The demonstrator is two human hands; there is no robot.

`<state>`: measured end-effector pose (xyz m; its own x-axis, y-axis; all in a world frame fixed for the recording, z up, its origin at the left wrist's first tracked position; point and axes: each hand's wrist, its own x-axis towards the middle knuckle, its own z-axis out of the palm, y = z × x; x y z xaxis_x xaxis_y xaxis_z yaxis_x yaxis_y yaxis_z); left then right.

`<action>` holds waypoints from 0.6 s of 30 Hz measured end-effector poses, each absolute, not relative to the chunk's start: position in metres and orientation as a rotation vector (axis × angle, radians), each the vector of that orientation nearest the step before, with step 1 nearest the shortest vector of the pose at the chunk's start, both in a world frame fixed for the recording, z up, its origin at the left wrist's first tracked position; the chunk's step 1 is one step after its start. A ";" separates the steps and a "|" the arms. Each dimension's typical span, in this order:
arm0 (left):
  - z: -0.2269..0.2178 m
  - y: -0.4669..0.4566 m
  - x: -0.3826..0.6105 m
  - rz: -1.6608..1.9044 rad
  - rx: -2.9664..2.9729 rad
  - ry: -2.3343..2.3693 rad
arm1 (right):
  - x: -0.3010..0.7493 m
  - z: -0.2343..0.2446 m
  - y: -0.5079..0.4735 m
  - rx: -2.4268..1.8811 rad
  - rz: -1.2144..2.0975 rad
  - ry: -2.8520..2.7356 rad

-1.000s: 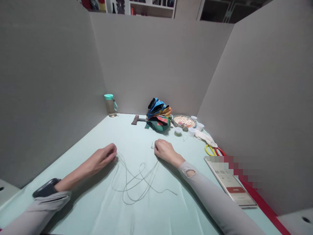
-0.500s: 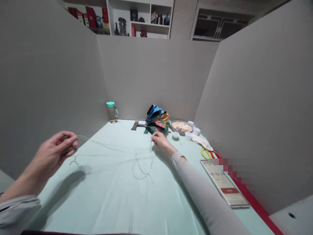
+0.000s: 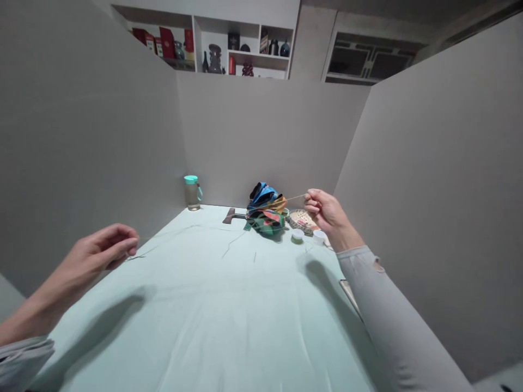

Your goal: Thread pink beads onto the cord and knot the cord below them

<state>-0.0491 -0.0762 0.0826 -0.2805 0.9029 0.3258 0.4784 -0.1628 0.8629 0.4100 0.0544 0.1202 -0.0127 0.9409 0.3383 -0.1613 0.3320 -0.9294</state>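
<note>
My left hand (image 3: 102,249) is raised over the left side of the table, fingers closed in a pinch on a thin thread. On the right, my right hand (image 3: 327,216) is lifted above the table, thumb and fingers pinching the thread (image 3: 295,198). Faint, partly blurred strands run between the hands, passing in front of the bunched colourful fabric (image 3: 265,209); a loose strand hangs near the middle. Below it a thin dark needle-like piece (image 3: 255,257) lies on the pale green cloth (image 3: 229,321), apart from both hands.
A hammer-like tool (image 3: 231,216) lies left of the fabric. A water bottle (image 3: 192,193) stands at the back left. Small tubs (image 3: 297,236) and a woven basket (image 3: 295,219) sit back right, partly behind my right hand. A phone (image 3: 350,296) is mostly hidden by my sleeve.
My right hand has moved right and up from the table's middle, drawing the thread out. The loops on the cloth are gone. My left hand has stayed nearly in place.
</note>
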 end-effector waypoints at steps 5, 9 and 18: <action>0.075 -0.056 -0.063 1.122 1.949 1.787 | 0.432 0.147 0.024 -0.960 0.957 -1.488; 0.081 -0.051 -0.079 0.958 1.982 1.950 | 0.448 0.153 0.007 -1.138 0.869 -1.693; 0.100 -0.059 -0.073 1.064 1.723 2.319 | 0.478 0.126 0.017 -1.384 0.529 -1.832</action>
